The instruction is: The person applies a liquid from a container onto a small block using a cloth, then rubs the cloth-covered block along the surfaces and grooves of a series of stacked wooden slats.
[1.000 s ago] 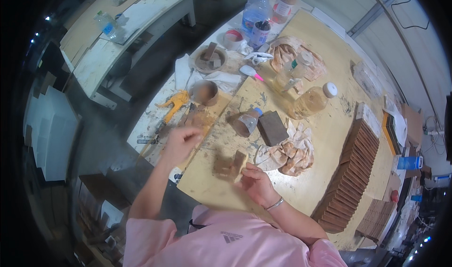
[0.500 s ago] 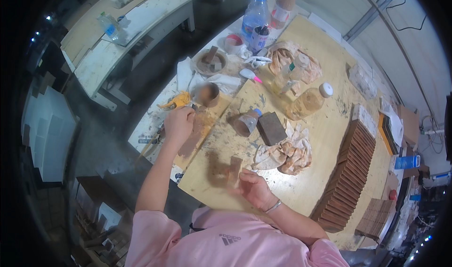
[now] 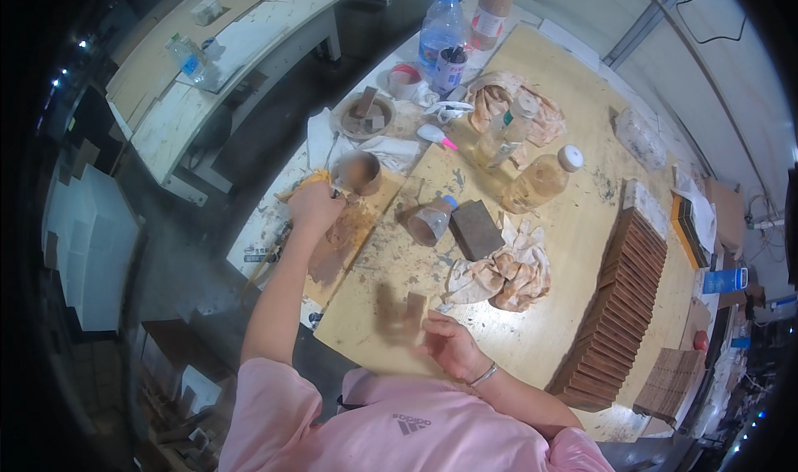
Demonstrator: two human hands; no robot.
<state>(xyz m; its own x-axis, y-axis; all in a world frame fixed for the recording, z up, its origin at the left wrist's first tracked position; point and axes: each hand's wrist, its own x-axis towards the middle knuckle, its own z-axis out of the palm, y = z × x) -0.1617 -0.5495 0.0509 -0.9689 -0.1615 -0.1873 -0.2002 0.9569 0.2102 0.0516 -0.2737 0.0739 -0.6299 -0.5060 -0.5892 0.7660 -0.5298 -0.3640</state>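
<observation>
My left hand [image 3: 314,209] is closed at the left of the table, beside a brown open cup [image 3: 362,174] and a bunched orange-yellow cloth or glove [image 3: 308,184]. A small dark bit shows at its fingers, but I cannot make out what it is. Near the table's front edge, my right hand [image 3: 453,349] grips a small light-brown wooden block [image 3: 417,312] between thumb and fingers, raised above the board. Beyond it lie a stained crumpled cloth [image 3: 507,272], a dark rectangular block [image 3: 476,230] and a small clear bottle with a blue cap [image 3: 431,222] on its side.
A long row of brown wooden strips [image 3: 611,314] lies at the right. Farther back stand two bottles of yellowish liquid [image 3: 544,181], a round bowl with blocks [image 3: 349,127], a large water bottle [image 3: 442,31] and another stained cloth [image 3: 536,110]. A second workbench [image 3: 179,118] is at the far left.
My left hand has shifted slightly, its fingers nearer the orange-yellow cloth and the cup. The right hand still holds the wooden block, turned a little. The view has moved slightly.
</observation>
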